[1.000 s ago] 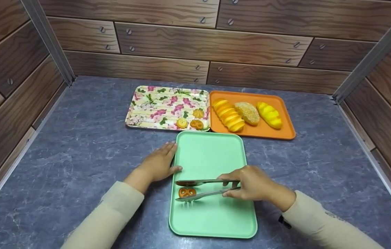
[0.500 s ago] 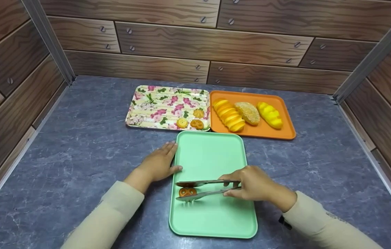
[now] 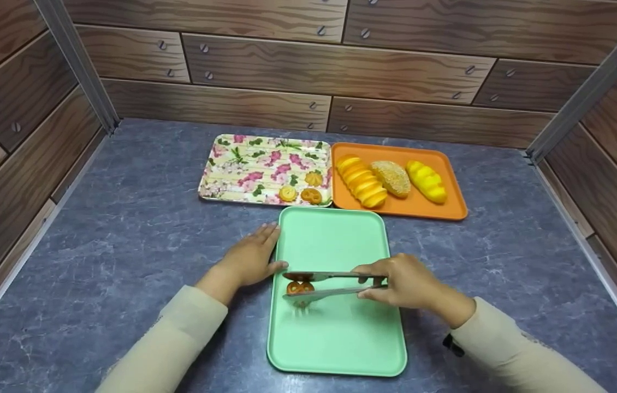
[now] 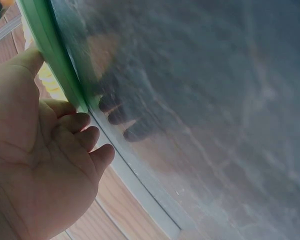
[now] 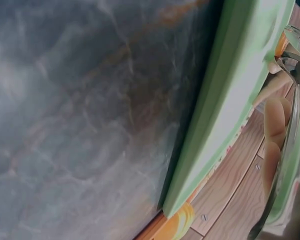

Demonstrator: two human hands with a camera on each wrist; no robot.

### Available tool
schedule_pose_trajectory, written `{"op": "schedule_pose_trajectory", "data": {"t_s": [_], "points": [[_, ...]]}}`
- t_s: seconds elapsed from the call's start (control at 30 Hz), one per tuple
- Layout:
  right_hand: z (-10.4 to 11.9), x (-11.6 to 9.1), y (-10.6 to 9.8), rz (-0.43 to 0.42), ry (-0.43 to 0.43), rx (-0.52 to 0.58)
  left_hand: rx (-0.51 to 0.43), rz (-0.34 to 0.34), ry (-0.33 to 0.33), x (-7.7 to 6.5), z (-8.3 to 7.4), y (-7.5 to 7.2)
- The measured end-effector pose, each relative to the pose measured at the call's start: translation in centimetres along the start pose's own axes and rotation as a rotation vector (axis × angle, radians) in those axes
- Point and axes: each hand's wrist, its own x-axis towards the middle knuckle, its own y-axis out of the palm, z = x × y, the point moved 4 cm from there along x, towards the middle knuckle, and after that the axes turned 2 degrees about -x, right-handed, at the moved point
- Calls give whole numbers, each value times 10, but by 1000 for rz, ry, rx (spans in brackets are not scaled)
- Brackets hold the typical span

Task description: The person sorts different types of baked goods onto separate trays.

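Note:
My right hand (image 3: 407, 281) holds metal serving tongs (image 3: 341, 274), which point left across the light green tray (image 3: 336, 344). Between their ends is a small brown pretzel (image 3: 293, 287), with a shadow showing on the tray below it. In the right wrist view, fingers (image 5: 275, 122) lie along the tongs' metal arm (image 5: 295, 102), whose tip has tines. My left hand (image 3: 248, 259) rests against the tray's left rim with its fingers extended. The left wrist view shows that hand's palm (image 4: 45, 150) and fingertips beside the green rim (image 4: 52, 50).
Behind the green tray lies a floral tray (image 3: 232, 177) with a round yellow cookie (image 3: 288, 193), a pretzel (image 3: 311, 196) and a ridged cookie (image 3: 313, 178). An orange tray (image 3: 417, 210) beside it bears a sliced-looking loaf (image 3: 362, 183), a seeded bun (image 3: 391, 177) and a yellow bread (image 3: 426, 181). Wood-patterned walls (image 3: 286, 71) enclose the table.
The tongs and pretzel have moved away from the person and slightly right, and the tongs' arms are closer together. My left hand and the trays have stayed put.

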Motion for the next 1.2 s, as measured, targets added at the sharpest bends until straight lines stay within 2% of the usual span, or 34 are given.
{"op": "schedule_pose_trajectory", "data": {"t_s": [0.23, 0.43, 0.63, 0.77, 0.93, 1.2], "points": [[-5, 9, -12, -77, 0, -43, 13, -3, 10, 0, 1, 0], [-14, 21, -16, -112, 52, -21, 16, 0, 7, -1, 1, 1], [-22, 36, -20, -142, 78, -42, 0, -6, 7, -1, 0, 0], [-28, 47, -25, -169, 126, -82, -7, -6, 16, -1, -1, -1], [-32, 62, -29, -165, 204, -135, 9, -1, 14, -1, -1, -1], [-35, 90, -29, -148, 270, -184, 5, 0, 5, 0, -1, 0]]}}
